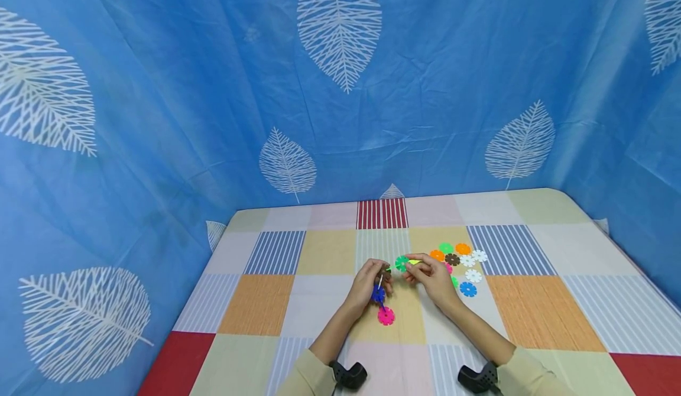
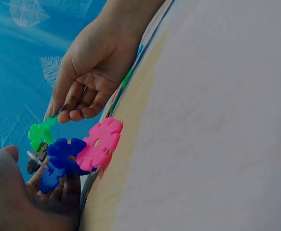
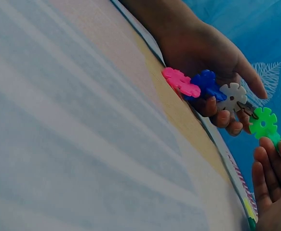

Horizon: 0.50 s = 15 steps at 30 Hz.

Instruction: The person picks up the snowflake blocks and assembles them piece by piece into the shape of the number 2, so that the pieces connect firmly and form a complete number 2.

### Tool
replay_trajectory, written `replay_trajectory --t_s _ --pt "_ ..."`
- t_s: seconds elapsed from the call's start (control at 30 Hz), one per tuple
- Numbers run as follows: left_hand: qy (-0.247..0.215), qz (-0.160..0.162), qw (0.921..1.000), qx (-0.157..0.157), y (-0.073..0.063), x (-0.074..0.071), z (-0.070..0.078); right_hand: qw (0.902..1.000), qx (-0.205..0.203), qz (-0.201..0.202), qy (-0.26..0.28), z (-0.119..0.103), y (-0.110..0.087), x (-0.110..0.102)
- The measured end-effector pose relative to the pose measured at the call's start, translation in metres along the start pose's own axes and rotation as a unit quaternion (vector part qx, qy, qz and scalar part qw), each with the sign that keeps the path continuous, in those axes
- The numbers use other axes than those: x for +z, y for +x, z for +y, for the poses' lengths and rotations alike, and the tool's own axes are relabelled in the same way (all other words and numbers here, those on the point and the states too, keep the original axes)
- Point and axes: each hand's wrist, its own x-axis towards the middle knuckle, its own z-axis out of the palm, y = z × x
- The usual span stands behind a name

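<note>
A chain of slotted flower-shaped plastic discs hangs between the two hands above the table. My left hand [image 1: 367,283] holds it in curled fingers around its middle, by the white disc [image 3: 232,97] and the dark brown disc [image 3: 247,110]. Below that hand dangle blue discs [image 2: 67,155], with a pink disc [image 1: 386,316] at the lower end. A green disc [image 3: 263,123] joins the brown one at the upper end. My right hand [image 1: 433,278] pinches a second green piece [image 2: 52,120], set crosswise to that green disc, between thumb and fingers.
Right of the hands, loose discs lie grouped on the patchwork tablecloth [image 1: 319,301]: orange [image 1: 463,249], white [image 1: 473,276], brown [image 1: 452,259], green [image 1: 446,247] and blue [image 1: 468,289]. Part of the group is behind my right hand. A blue leaf-patterned curtain [image 1: 425,59] surrounds the table.
</note>
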Motion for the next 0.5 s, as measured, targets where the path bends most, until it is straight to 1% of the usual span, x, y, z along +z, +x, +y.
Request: replay_trajectory --t_s 0.13,0.2,0.37,0.5 --pt "0.006 0.024 0.9996 -0.014 -0.0009 0.0025 0.0014 0.9998 0.005 0.002 0.021 -0.0018 0.0004 -0.0003" --pt "0.008 0.03 0.9994 -0.016 -0.0013 0.0035 0.002 0.9993 0.009 0.003 0.036 -0.0012 0.0009 -0.0007" --pt "0.006 0.025 0.9996 -0.008 -0.0011 0.0037 0.0008 0.9988 0.011 -0.004 0.047 0.0002 0.001 -0.0011" --pt "-0.002 0.014 0.9999 -0.002 -0.0007 0.0027 -0.0004 0.9989 -0.004 -0.034 0.032 0.0008 0.0003 -0.0005"
